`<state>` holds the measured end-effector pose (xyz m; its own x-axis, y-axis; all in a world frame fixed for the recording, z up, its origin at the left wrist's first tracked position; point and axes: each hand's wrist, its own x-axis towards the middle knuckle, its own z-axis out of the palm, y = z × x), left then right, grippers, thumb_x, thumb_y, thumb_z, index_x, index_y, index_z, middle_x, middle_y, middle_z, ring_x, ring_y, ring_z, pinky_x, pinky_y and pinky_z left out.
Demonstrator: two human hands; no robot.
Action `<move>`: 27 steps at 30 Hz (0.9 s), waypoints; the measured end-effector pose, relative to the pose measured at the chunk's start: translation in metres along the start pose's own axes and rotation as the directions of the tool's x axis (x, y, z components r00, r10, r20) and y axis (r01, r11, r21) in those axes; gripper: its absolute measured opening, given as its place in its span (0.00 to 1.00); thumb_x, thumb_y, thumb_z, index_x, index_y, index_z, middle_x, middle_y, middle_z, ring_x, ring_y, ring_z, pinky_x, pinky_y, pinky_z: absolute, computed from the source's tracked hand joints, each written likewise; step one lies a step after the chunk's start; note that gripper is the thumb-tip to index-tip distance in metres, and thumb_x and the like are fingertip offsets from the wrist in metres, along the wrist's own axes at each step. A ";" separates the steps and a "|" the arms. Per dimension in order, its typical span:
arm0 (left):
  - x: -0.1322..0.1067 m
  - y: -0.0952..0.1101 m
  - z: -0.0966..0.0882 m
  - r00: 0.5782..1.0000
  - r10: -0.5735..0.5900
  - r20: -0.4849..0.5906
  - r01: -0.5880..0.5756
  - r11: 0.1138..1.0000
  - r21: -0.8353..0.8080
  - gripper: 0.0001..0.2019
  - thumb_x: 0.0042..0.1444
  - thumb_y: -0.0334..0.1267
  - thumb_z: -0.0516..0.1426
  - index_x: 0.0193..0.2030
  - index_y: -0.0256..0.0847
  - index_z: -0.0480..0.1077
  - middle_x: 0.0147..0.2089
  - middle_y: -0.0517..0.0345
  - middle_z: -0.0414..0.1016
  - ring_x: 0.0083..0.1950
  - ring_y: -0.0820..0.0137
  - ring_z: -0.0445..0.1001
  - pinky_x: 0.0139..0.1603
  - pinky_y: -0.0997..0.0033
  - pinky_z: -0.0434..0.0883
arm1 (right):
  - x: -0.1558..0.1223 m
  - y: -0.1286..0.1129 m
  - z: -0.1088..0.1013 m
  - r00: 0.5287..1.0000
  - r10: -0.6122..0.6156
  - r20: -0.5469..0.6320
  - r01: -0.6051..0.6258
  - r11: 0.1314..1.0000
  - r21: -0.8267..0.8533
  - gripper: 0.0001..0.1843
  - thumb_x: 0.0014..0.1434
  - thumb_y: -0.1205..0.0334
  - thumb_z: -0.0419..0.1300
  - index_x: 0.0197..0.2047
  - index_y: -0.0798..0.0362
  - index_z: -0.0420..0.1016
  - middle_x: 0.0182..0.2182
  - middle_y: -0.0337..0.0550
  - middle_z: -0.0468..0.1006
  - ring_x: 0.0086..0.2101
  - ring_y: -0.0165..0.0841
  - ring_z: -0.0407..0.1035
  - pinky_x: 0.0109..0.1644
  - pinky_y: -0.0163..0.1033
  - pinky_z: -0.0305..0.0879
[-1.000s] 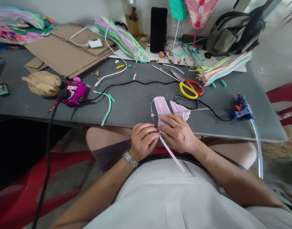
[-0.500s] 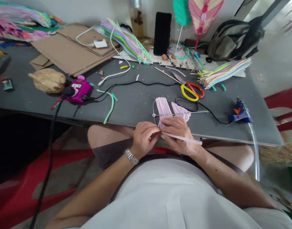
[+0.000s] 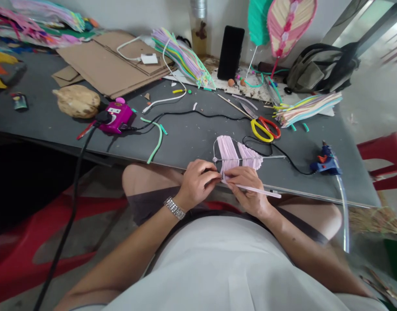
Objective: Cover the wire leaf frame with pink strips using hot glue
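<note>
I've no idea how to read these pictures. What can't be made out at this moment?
All in the head view:
- Part of the pale pink leaf-shaped piece: covered by the right hand.
- What exactly the left hand grips: its own fingers hide the contact.
- Top of the teal leaf shape: cut off by the upper edge.
- Yellow object: cut off by the left edge.
- Print on the small packet: too small.

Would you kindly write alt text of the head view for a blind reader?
A person's left hand and right hand meet at the near edge of a pink wire-framed piece, a pink strip crossing the right hand. Beyond lie scissors; a blue glue gun is to the right.
</note>
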<state>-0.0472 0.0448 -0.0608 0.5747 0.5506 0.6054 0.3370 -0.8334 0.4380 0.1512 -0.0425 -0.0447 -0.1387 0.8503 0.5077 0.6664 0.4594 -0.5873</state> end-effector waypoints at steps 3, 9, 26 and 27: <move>-0.001 0.001 0.001 1.000 0.009 -0.008 -0.009 1.000 0.005 0.04 0.63 0.34 0.61 0.38 0.42 0.78 0.43 0.51 0.78 0.44 0.64 0.73 0.45 0.60 0.67 | -0.003 0.001 0.002 0.999 -0.051 -0.002 0.051 0.996 -0.068 0.04 0.64 0.65 0.64 0.43 0.48 0.76 0.47 0.46 0.80 0.49 0.40 0.73 0.53 0.49 0.66; 0.001 0.002 0.004 0.999 0.035 0.024 -0.036 0.999 0.010 0.03 0.63 0.35 0.62 0.38 0.43 0.78 0.46 0.52 0.79 0.47 0.62 0.73 0.47 0.58 0.65 | -0.004 0.005 0.009 0.978 -0.210 -0.001 0.201 0.935 -0.292 0.08 0.61 0.68 0.65 0.44 0.50 0.76 0.43 0.48 0.79 0.46 0.42 0.72 0.50 0.50 0.64; 0.062 0.071 -0.040 0.901 0.060 -0.430 -0.112 0.989 -0.098 0.12 0.57 0.28 0.63 0.45 0.46 0.72 0.47 0.52 0.74 0.48 0.61 0.76 0.50 0.57 0.74 | 0.053 -0.066 -0.086 0.816 0.383 -0.434 -0.195 0.888 0.416 0.04 0.62 0.58 0.67 0.37 0.48 0.79 0.36 0.43 0.81 0.38 0.37 0.75 0.43 0.42 0.72; 0.070 0.078 -0.046 0.895 0.121 -0.429 -0.152 0.988 -0.039 0.12 0.56 0.29 0.64 0.45 0.47 0.72 0.48 0.52 0.75 0.50 0.60 0.76 0.52 0.54 0.73 | 0.058 -0.070 -0.092 0.791 0.443 -0.422 -0.206 0.842 0.498 0.06 0.60 0.56 0.68 0.37 0.49 0.79 0.35 0.43 0.81 0.36 0.36 0.75 0.41 0.41 0.71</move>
<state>-0.0148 0.0205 0.0460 0.2353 0.4129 0.8799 0.2170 -0.9047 0.3665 0.1639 -0.0486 0.0835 0.4951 0.7675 0.4072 0.2252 0.3393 -0.9133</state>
